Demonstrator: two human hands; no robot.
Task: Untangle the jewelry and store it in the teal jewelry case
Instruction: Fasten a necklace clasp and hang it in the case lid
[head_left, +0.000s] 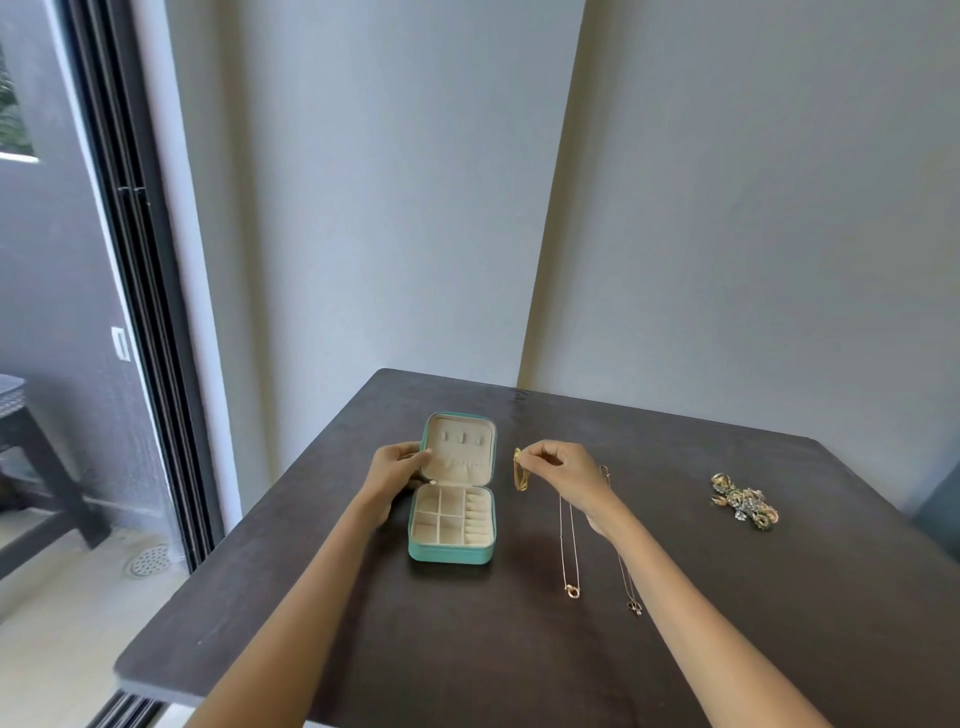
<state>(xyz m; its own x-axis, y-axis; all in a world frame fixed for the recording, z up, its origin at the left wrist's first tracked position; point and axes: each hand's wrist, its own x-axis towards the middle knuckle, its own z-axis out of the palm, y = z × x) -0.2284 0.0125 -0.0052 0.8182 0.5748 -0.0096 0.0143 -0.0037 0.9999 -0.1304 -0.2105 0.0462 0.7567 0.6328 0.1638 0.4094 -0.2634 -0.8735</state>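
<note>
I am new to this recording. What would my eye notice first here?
The open teal jewelry case stands mid-table, its lid steadied by the left hand. Just right of it, the right hand pinches a dangling gold chain. A tangled jewelry cluster lies far right.

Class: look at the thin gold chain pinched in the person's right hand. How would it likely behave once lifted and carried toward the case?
The thin gold chain hangs limp in doubled strands below the right hand, so it is probably floppy and would swing. Its fineness suggests it is light and prone to tangling. The small fingertip pinch hints it could slip free easily.
</note>
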